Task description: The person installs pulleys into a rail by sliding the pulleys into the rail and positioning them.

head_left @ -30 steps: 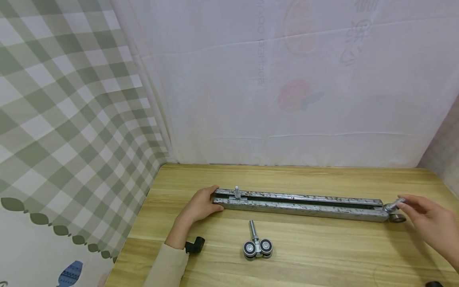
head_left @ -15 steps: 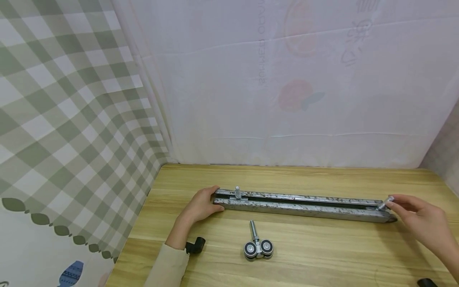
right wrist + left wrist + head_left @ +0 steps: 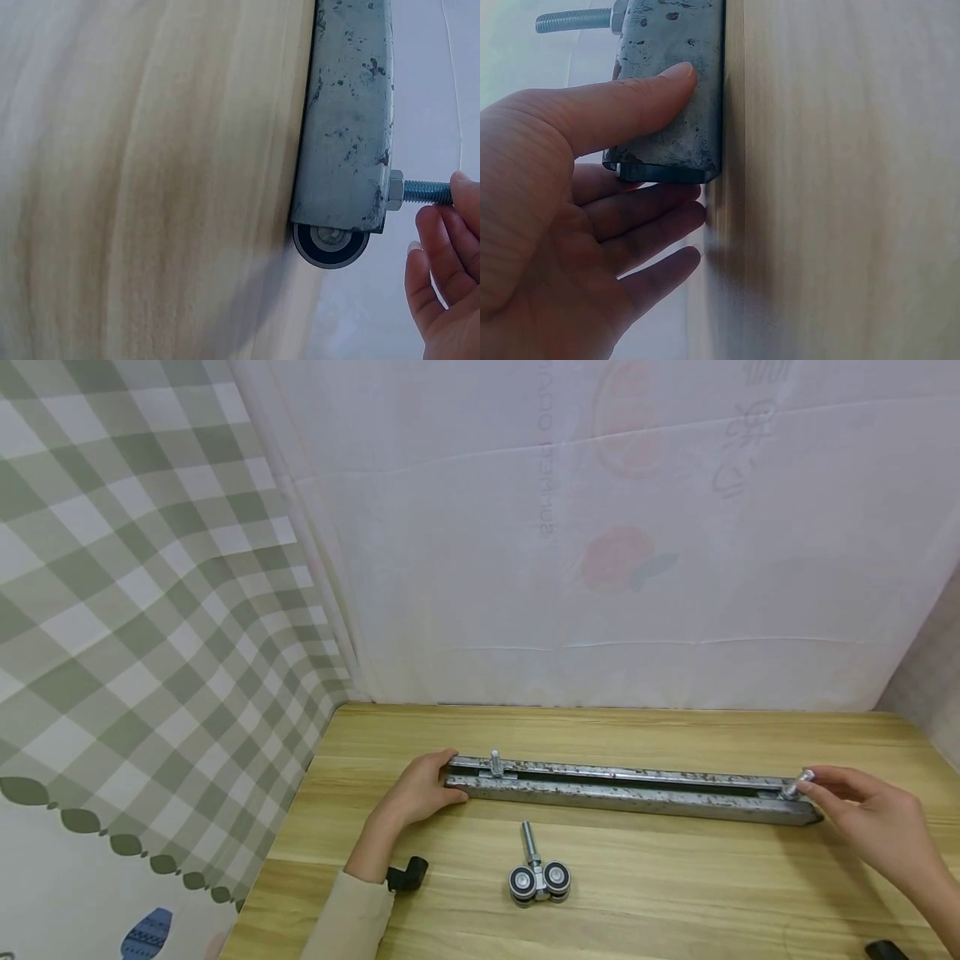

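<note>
A slotted steel track (image 3: pixel 637 802), scuffed and speckled, lies lengthwise on the wooden table. My left hand (image 3: pixel 420 789) grips its left end, thumb (image 3: pixel 664 90) on the near wall and other fingers round the far side. Close to that hand, a bolt (image 3: pixel 496 762) stands up through the slot. At the right end, my right hand (image 3: pixel 877 818) pinches the threaded bolt (image 3: pixel 427 192) of a roller hanger between thumb and fingers. One wheel (image 3: pixel 330 244) of this hanger sticks partly out of the track's end; the rest is hidden inside. A second roller hanger (image 3: pixel 540 878) rests in front of the track.
Beside my left wrist is a black elbow-shaped piece (image 3: pixel 408 873), and another black piece (image 3: pixel 885 950) shows at the bottom right. A white printed cloth (image 3: pixel 637 527) hangs behind the table (image 3: pixel 660 893), with a green checked cloth (image 3: pixel 187 577) to the left.
My right hand has moved left, pushing the roller hanger into the track's right end. Its wheels were largely outside before. The left hand and the loose hanger have stayed put.
</note>
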Demonstrator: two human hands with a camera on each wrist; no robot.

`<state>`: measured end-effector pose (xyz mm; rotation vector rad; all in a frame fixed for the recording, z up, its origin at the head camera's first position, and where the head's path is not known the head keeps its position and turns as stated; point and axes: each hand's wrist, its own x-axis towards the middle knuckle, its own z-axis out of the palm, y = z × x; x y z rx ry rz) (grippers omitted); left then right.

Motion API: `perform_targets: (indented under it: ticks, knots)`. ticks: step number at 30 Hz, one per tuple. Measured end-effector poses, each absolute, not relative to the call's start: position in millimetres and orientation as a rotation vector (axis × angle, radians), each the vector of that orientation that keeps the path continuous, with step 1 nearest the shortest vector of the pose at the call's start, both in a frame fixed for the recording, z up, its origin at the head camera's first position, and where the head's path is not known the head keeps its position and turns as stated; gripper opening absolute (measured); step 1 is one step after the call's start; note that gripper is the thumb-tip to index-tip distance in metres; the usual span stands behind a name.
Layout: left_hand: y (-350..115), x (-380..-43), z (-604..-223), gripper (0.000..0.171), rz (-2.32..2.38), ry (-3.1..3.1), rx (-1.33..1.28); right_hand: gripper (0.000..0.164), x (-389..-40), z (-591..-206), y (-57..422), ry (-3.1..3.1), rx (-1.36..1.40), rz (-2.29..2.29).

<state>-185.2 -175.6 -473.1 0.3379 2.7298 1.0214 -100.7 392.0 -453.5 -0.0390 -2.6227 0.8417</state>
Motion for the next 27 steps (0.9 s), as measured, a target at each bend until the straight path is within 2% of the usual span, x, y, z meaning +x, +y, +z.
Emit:
perform_targets:
  ticks: [27]
  knots:
    - [-174.8,-184.9,-471.9,0.078,1.019,2.741,0.361,0.028,-106.7,-453.6,357.0,-2.607,-0.013,0.969]
